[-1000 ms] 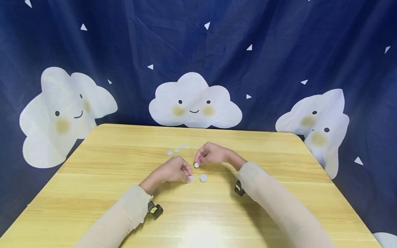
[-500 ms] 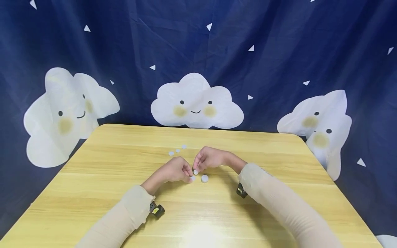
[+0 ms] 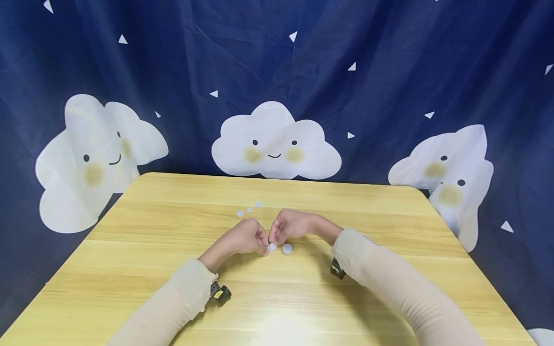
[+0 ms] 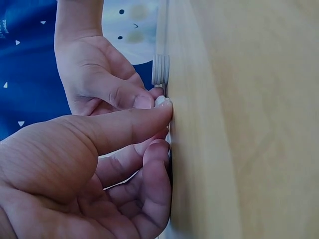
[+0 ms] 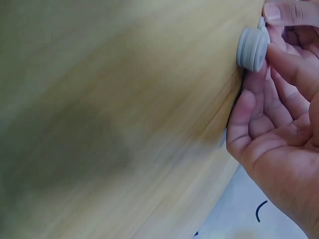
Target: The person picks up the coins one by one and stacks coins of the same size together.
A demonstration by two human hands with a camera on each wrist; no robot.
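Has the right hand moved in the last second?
Yes: the right hand has moved toward the person, away from the table's far edge.

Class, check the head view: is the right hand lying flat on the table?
No, the right hand pinches a disc between bent fingers and thumb.

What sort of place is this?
I can't be sure, but it looks like a simple indoor spot set up for recording handwork. A blue cloth with cloud pictures hangs behind a wood-grain table, and black wrist gadgets are worn over the table.
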